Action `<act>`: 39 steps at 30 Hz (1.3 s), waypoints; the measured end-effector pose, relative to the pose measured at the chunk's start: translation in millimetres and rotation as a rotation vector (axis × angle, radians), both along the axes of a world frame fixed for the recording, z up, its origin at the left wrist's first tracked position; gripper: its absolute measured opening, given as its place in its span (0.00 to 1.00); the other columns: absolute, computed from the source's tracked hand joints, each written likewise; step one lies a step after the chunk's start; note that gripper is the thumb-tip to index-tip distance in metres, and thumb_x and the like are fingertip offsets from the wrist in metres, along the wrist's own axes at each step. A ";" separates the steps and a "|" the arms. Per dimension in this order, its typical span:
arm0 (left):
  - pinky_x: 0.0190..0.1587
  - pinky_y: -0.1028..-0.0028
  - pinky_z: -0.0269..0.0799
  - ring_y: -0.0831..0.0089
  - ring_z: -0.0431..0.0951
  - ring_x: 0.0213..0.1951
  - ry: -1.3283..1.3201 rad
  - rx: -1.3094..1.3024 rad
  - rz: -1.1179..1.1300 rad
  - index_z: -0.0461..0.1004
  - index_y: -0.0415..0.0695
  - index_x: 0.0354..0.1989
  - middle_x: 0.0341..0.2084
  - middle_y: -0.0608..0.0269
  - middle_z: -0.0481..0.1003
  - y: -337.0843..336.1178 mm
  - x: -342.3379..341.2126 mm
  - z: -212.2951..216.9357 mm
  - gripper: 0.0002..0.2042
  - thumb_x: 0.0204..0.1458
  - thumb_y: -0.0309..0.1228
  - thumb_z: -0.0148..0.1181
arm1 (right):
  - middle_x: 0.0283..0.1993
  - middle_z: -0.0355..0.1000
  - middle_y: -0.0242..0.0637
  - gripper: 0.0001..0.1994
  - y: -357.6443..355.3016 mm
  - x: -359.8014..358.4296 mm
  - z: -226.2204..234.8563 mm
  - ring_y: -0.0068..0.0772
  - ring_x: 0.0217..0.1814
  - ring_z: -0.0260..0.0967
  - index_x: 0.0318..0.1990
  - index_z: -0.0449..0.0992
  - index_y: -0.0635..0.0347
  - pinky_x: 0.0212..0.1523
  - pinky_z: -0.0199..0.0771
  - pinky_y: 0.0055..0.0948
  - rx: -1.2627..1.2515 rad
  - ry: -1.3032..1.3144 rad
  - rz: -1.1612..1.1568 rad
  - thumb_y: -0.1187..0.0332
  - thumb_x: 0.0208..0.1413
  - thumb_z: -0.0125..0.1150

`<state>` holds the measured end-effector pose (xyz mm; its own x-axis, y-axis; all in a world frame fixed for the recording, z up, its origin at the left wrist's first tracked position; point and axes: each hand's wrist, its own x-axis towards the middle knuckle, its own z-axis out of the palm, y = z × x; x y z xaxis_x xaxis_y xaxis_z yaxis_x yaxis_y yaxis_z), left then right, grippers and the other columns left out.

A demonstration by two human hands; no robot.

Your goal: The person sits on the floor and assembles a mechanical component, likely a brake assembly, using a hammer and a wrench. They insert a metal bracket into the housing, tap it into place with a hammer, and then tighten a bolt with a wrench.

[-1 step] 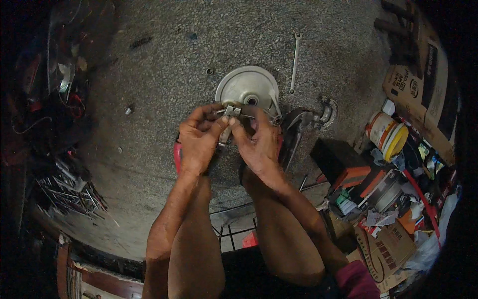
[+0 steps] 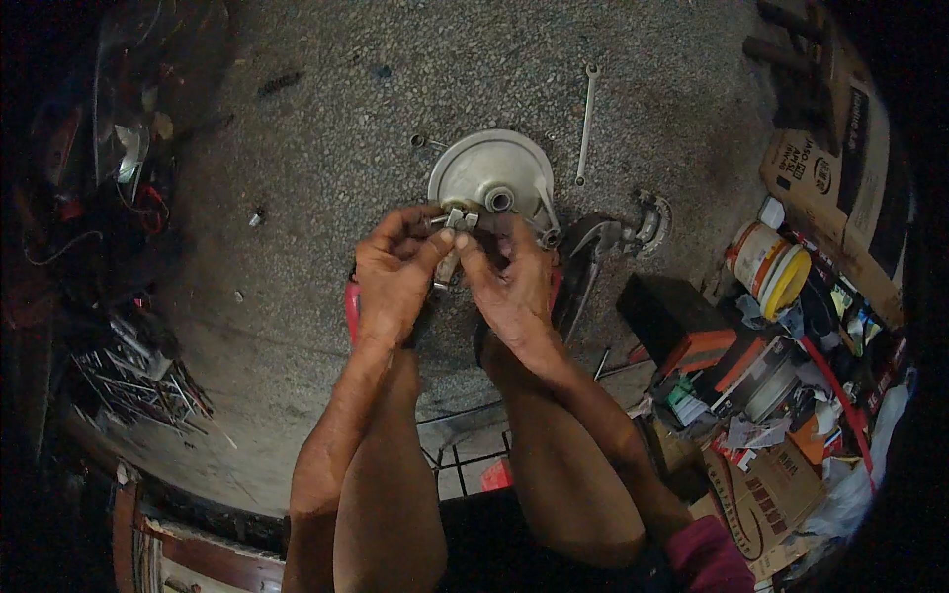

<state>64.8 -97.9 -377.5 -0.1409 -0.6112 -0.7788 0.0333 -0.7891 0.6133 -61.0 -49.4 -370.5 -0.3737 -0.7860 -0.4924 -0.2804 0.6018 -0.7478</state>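
Thin metal rods: at far left we see a dim cluster of thin metal rods (image 2: 148,385) near the wall.
Loose bolt: we spot a small loose bolt (image 2: 257,216) on the speckled floor, well apart from our hands.
Left hand: our left hand (image 2: 392,272) is closed, thumb and fingers pinching the left side of the metal part.
Metal part: the small metal part (image 2: 472,220) sits between both sets of fingertips, just in front of the round plate. We judge it light, stiff and hard to break, perhaps slick if greasy; we would grip its flat sides and mind the edges.
Round plate: beyond the fingers we see a pale round plate (image 2: 479,163) lying on the floor; we expect it heavier and rigid, best lifted by its rim.
Right hand: our right hand (image 2: 516,287) is pinched on the same part, thumb beside the left thumb.
Wrench: we see a long wrench (image 2: 588,124) right of the plate.
Tub: farther right stands a tilted tub (image 2: 753,259) among boxes (image 2: 682,346).
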 end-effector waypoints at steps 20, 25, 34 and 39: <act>0.36 0.77 0.69 0.77 0.75 0.34 -0.213 -0.385 -0.242 0.80 0.37 0.44 0.29 0.61 0.75 0.0 11.9 -6.7 0.09 0.56 0.26 0.61 | 0.35 0.76 0.32 0.17 6.5 2.3 -12.7 0.23 0.25 0.73 0.51 0.75 0.61 0.22 0.71 0.22 0.244 -0.554 -0.123 0.59 0.62 0.59; 0.36 0.74 0.69 0.73 0.75 0.33 -0.216 -0.397 -0.255 0.79 0.36 0.40 0.28 0.58 0.75 0.7 9.2 -14.6 0.09 0.59 0.30 0.59 | 0.32 0.75 0.33 0.17 6.6 -2.2 -13.7 0.23 0.24 0.73 0.50 0.74 0.64 0.23 0.72 0.22 0.254 -0.634 -0.092 0.59 0.64 0.56; 0.37 0.73 0.69 0.74 0.74 0.33 -0.178 -0.269 -0.201 0.78 0.34 0.37 0.28 0.58 0.76 -1.9 11.7 -16.7 0.12 0.60 0.33 0.57 | 0.29 0.74 0.32 0.15 7.3 -1.5 -15.5 0.21 0.22 0.72 0.50 0.74 0.65 0.23 0.72 0.22 0.218 -0.599 -0.065 0.61 0.65 0.54; 0.35 0.73 0.69 0.77 0.73 0.32 -0.159 -0.286 -0.209 0.78 0.36 0.38 0.27 0.63 0.76 -5.5 12.2 -21.2 0.10 0.60 0.32 0.58 | 0.27 0.75 0.36 0.17 8.4 0.9 -18.1 0.23 0.20 0.71 0.47 0.75 0.65 0.20 0.71 0.26 0.158 -0.592 -0.094 0.58 0.63 0.56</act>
